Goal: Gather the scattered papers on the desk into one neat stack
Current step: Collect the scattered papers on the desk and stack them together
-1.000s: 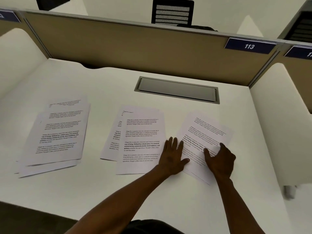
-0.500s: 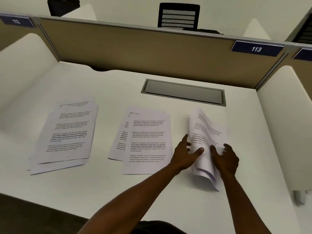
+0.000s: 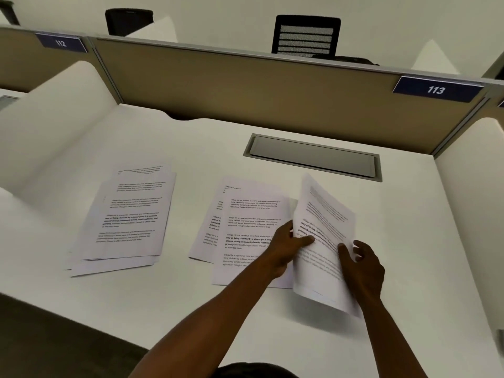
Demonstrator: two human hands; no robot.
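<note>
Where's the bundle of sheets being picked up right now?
In the head view it is right of centre: the lifted sheets tilt up between the left hand and right hand, beside the middle pile.

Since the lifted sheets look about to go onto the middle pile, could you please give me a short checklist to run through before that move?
1. Left hand grips the lifted sheets at their left edge: ok.
2. Right hand supports their right edge: ok; thumb on the front, fingers seemingly behind.
3. Lifted sheets squared with one another: not ok; a lower corner is staggered.
4. Middle pile neat enough to receive them: not ok; sheets fanned to the left.
5. Left pile gathered in: not ok; it lies apart on the desk.
6. No sheet left lying under the lifted ones: cannot tell; hidden.
</note>
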